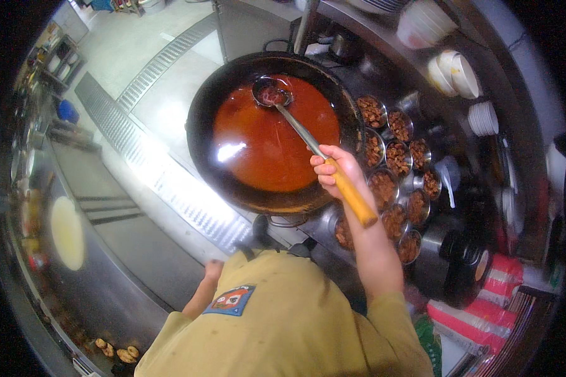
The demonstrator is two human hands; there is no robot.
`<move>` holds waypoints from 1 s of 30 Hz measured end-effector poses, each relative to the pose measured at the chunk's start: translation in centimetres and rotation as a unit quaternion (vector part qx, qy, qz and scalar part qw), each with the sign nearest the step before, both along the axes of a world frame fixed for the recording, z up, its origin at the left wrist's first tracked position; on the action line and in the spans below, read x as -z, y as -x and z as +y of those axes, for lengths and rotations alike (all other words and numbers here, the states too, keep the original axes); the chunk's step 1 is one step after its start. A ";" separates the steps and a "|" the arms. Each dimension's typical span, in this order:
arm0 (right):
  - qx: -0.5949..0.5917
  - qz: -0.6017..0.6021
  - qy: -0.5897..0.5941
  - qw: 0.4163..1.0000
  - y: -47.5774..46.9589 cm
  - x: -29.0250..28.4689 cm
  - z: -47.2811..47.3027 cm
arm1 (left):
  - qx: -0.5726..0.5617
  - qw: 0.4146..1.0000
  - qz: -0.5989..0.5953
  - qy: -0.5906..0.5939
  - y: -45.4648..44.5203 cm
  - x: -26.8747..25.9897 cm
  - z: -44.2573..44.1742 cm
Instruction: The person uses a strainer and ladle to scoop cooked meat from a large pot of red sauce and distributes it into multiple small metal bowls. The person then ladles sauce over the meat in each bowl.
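Observation:
My right hand (337,169) is closed around the upper end of the yellow wooden handle of a metal ladle (302,129). The ladle's round bowl (272,93) lies at the far side of a wide dark wok (200,113), partly down in a reddish-brown liquid (273,151). Glare whitens a patch of the liquid's surface. Low at my left side hangs my left hand (213,268), beside the shirt's edge; its fingers are too small and partly hidden to make out.
Several metal cups (398,158) of browned food pieces crowd the surface right of the wok. White bowls (453,73) and stacked plates (483,118) sit on a shelf beyond. At left, a flat griddle (122,301) carries a pale round sheet (67,233). Metal grating (170,179) crosses the floor.

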State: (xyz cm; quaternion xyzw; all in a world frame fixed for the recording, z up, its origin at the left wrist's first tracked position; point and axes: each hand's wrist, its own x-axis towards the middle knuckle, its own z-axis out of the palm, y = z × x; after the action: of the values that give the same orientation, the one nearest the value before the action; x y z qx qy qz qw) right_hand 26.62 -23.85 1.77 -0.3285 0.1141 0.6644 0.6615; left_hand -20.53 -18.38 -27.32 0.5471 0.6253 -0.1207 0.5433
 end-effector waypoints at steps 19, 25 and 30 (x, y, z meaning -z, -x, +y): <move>0.131 0.005 -0.039 0.991 0.8 1.8 -10.1 | 0.137 0.987 0.001 -0.079 -0.7 0.0 1.4; 0.146 -0.017 -0.026 0.989 3.3 1.8 -13.4 | 0.237 0.970 0.000 -0.058 -0.5 1.0 2.1; 0.139 -0.088 0.047 0.985 6.0 0.7 -15.3 | 0.434 0.890 0.073 -0.117 0.1 3.6 3.1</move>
State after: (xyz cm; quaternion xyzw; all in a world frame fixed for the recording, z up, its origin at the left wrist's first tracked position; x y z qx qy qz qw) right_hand 20.63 -39.18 1.10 -0.3970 0.1315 0.5283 0.7390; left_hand -20.62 -15.26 -30.87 0.8132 0.3729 -0.3104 0.3214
